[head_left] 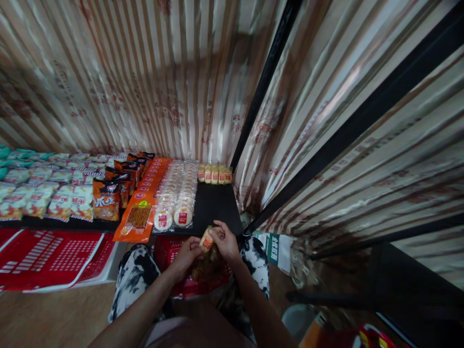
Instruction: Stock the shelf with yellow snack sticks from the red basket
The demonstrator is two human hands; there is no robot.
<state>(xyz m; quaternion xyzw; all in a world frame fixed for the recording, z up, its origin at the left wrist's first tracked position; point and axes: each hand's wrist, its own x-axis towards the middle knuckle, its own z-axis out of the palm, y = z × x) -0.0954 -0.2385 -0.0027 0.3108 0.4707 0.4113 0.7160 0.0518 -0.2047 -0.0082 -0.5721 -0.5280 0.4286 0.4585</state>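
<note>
Between both hands I hold a small yellow snack packet (206, 241) with a red and white label. My left hand (189, 255) pinches its left side. The fingers of my right hand (225, 241) close on its right side. Below them, a red basket (170, 249) between my knees contains more yellowish packets (210, 268), dim and partly covered by my hands. At the back right of the black shelf (215, 205) stand several like yellow packets (214, 174) in a tight row.
Left of the bare shelf part lie rows of round white wrapped crackers (183, 215), orange stick-snack bags (139, 212), black-and-orange bags (106, 200) and white bags (60, 203). A black post (266, 82) rises at the right corner. Red baskets (54, 258) sit below left.
</note>
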